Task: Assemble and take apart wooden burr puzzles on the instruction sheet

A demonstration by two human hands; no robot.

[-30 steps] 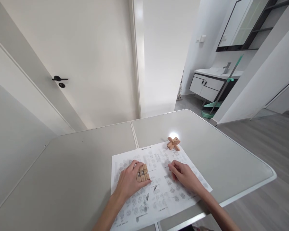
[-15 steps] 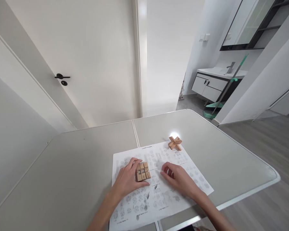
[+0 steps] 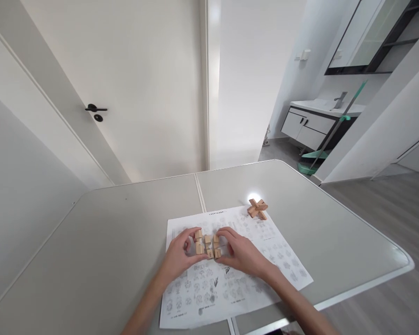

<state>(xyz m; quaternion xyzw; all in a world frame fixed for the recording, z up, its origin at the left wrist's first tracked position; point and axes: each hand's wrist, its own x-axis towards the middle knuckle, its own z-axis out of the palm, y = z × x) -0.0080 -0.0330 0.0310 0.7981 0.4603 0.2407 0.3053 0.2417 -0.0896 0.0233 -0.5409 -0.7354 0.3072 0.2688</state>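
Observation:
Three notched wooden puzzle pieces lie side by side on the printed paper sheet (image 3: 186, 302). My left hand (image 3: 178, 251) pinches the left puzzle piece (image 3: 199, 248) between thumb and fingers, and a small gap parts it from the middle puzzle piece (image 3: 210, 254). At the other side, my right hand (image 3: 246, 253) has thumb and fingertips closed on the two ends of the right puzzle piece (image 3: 218, 253). The middle piece stays between them, close to the right one. Dark printing shows on some of the block faces.
A cross-shaped wooden puzzle (image 3: 257, 209) sits at the sheet's far right corner. The grey table (image 3: 101, 260) has a seam down its middle and a pale metal edge. Beyond it stand a white door (image 3: 153, 93) and a washbasin cabinet (image 3: 309, 125).
My right hand has moved left from over the paper and closed on the right piece. The block group has spread apart, with the left piece separated. The view has shifted slightly.

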